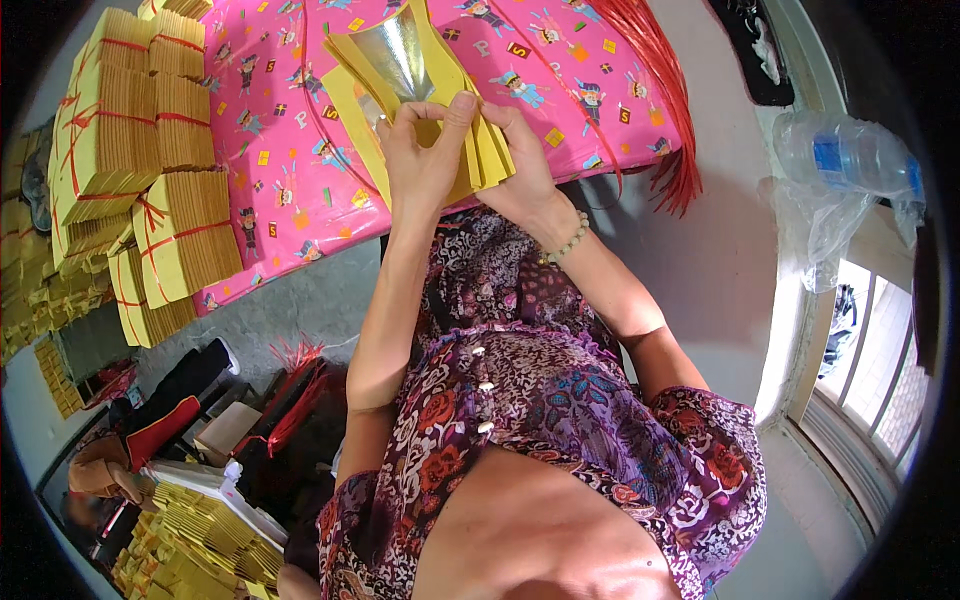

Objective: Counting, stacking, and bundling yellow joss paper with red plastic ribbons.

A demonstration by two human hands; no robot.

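Both my hands work on a small stack of yellow paper sheets (455, 75) with a shiny silver patch on the top sheet. The upper sheets curl up at their sides, while more yellow paper lies flatter beneath, at the left. My left hand (425, 150) pinches the near edge of the sheets between thumb and fingers. From the right, my right hand (520, 175) grips the same stack, thumb on top and its other fingers hidden underneath. A beaded bracelet (572, 240) circles my right wrist. All this is above a pink patterned table cover (290, 140).
Bundles of yellow paper (185, 230) tied with red string are stacked at the table's left. Red plastic strands (650, 90) hang over its right corner. A clear plastic bottle (850, 155) is by the window at far right. More yellow bundles (215, 530) sit at lower left.
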